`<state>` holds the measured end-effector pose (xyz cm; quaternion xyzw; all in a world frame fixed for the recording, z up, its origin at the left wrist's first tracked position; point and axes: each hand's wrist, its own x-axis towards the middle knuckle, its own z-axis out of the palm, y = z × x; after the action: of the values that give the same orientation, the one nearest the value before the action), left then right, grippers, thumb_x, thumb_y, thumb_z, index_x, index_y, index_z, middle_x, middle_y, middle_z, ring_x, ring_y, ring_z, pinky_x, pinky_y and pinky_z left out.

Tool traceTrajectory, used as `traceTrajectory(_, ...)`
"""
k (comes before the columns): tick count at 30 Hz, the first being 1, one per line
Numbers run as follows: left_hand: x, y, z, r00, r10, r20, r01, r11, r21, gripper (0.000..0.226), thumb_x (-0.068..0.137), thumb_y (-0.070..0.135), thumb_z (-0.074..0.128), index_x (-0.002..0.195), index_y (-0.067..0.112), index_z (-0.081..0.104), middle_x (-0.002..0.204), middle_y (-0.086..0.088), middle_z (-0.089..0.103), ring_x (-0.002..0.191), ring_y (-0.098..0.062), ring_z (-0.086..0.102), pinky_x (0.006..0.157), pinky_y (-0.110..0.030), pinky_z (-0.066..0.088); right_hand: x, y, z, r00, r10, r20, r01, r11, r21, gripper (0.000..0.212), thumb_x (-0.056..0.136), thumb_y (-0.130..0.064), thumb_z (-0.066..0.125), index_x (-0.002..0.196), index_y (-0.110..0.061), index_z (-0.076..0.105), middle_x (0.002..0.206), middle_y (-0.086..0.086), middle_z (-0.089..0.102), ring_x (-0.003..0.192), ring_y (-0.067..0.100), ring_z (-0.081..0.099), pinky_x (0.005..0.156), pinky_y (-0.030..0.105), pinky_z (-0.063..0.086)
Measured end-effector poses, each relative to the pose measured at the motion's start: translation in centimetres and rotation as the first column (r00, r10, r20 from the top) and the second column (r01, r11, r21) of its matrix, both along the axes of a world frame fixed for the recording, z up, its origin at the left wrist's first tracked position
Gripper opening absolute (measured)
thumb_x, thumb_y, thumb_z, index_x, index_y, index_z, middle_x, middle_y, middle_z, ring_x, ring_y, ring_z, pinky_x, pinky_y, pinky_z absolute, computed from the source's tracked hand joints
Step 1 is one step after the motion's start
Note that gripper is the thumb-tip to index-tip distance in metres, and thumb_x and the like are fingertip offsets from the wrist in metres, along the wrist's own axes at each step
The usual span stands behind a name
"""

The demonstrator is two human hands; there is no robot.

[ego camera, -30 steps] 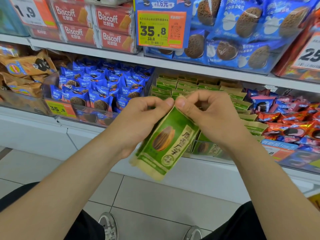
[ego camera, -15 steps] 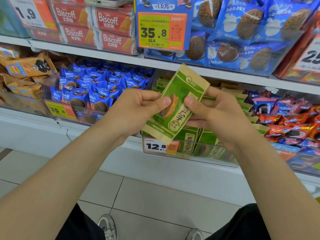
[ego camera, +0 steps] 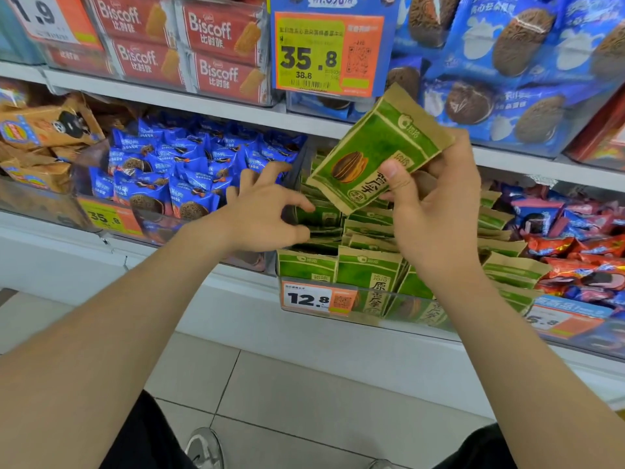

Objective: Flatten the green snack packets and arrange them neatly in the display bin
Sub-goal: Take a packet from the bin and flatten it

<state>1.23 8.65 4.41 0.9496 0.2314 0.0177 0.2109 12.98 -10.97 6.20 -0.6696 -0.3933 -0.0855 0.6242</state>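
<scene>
Down by the pale floor tiles point(ego camera: 304, 384) a grey shoe point(ego camera: 204, 448) pokes out, and both bare forearms stretch forward and up from there towards the lower shelf. The left hand point(ego camera: 267, 211) hangs palm down over the left end of the clear plastic display bin point(ego camera: 406, 309), fingers spread and loosely bent, grasping nothing; its index fingertip lies over the stacked packets, though whether it touches them I cannot tell. The right hand point(ego camera: 436, 211) is raised higher, wrist cocked back, thumb pressed on the front of a green and kraft-paper snack packet printed with a sunflower seed point(ego camera: 375, 147) and fingers curled behind it. That packet is held in the air above the bin, tilted with its top edge up and to the right. Below it, more green paper packets point(ego camera: 368, 272) stand and lie in rows inside the bin, behind an orange and white price label point(ego camera: 318, 297). Just left sit blue biscuit wrappers point(ego camera: 189, 164); on the shelf above, red Biscoff boxes point(ego camera: 209, 35).
</scene>
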Motion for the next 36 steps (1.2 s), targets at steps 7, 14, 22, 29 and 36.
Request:
traceTrajectory(7,0.5,1.8,0.0,0.996,-0.031,-0.084,0.034,0.999,0.034,0.1,0.051,0.09,0.067,0.145,0.068,0.039,0.17,0.029,-0.009,0.146,-0.032,0.014,0.105,-0.054,0.023,1.1,0.9,-0.5,0.984,0.102,0.147,-0.073,0.979,-0.192,0.029,0.1,-0.018,0.072,0.124,-0.013,0.056,0.106,-0.023,0.07,0.099,0.012,0.073,0.082,0.048,0.061)
traceTrajectory(14,0.9,1.9,-0.3,0.998,-0.03,-0.056,0.033,0.998,0.06,0.093,0.052,0.071,0.073,0.139,0.068,0.041,0.172,0.023,0.002,0.141,-0.031,0.02,0.096,-0.045,0.022,0.9,2.8,-0.4,0.929,0.123,0.35,0.063,0.878,-0.474,0.021,0.091,-0.016,0.077,0.109,-0.025,0.07,0.102,-0.013,0.071,0.098,0.007,0.067,0.089,0.034,0.061)
traceTrajectory(22,0.8,1.3,-0.4,0.999,-0.034,-0.033,0.037,0.997,0.071,0.079,0.072,0.048,0.085,0.138,0.06,0.043,0.173,0.02,-0.002,0.144,-0.032,0.019,0.095,-0.042,0.018,0.4,4.9,0.0,0.793,0.344,0.503,0.18,0.656,-0.733,0.027,0.096,-0.011,0.07,0.106,-0.036,0.073,0.101,-0.004,0.074,0.098,0.025,0.069,0.083,0.045,0.059)
traceTrajectory(29,0.8,1.3,-0.8,1.0,-0.03,0.001,0.029,0.997,0.078,0.085,0.072,0.044,0.085,0.144,0.054,0.042,0.175,0.015,0.002,0.147,-0.037,0.021,0.095,-0.045,0.018,-0.8,5.8,0.4,0.6,0.376,0.706,0.497,0.516,-0.698,0.019,0.093,-0.026,0.078,0.111,-0.031,0.077,0.117,-0.003,0.067,0.119,0.027,0.049,0.086,0.04,0.031)
traceTrajectory(36,0.1,1.0,-1.7,0.902,0.027,0.43,-0.02,1.0,-0.02,0.07,0.064,0.03,0.09,0.111,0.022,0.039,0.094,0.01,0.051,0.082,-0.016,0.052,0.073,-0.043,0.041,0.7,6.1,-1.4,0.589,0.258,0.766,0.517,0.609,-0.602,0.006,0.09,-0.021,0.073,0.092,-0.021,0.079,0.11,0.001,0.058,0.108,0.03,0.049,0.084,0.041,0.031)
